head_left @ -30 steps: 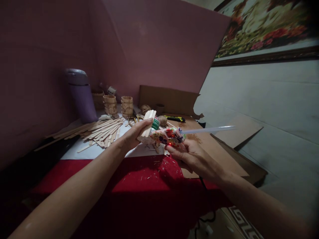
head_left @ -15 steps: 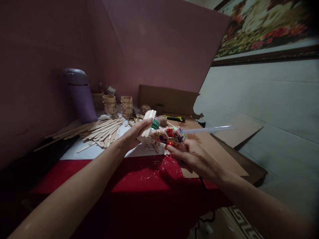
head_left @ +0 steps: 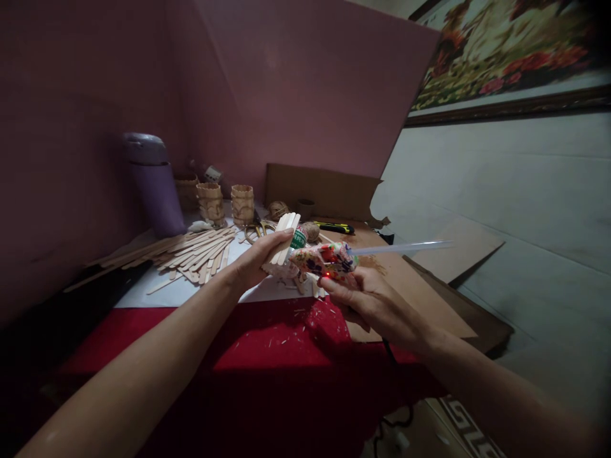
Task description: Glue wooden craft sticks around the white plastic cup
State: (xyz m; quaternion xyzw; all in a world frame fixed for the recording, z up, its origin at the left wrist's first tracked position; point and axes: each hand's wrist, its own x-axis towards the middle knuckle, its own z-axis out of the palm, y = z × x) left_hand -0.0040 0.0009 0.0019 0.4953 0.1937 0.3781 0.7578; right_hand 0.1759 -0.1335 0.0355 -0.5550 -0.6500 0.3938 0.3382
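My left hand [head_left: 262, 256] is wrapped round a clear plastic bottle with a green label [head_left: 299, 238]. Several wooden craft sticks [head_left: 285, 236] lie side by side along the bottle's wall, under my thumb. In my right hand [head_left: 370, 298] is a hot glue gun [head_left: 329, 259] with a flowery cover and a lit red light. A long translucent glue stick [head_left: 405, 248] juts from its back end. The gun's nozzle points left at the bottle, close to the sticks; whether it touches them is hidden.
Loose craft sticks [head_left: 198, 251] are heaped on white paper at left. Behind them stand a purple flask [head_left: 157, 191] and stick-covered cups [head_left: 242, 205]. Scissors [head_left: 258, 230], twine [head_left: 278, 209] and a yellow-black utility knife [head_left: 334, 227] lie at the back. Cardboard [head_left: 415, 299] covers the right side.
Both hands keep their grips and hardly move. The bottle and its craft sticks have turned very slightly; the glue gun stays beside them.
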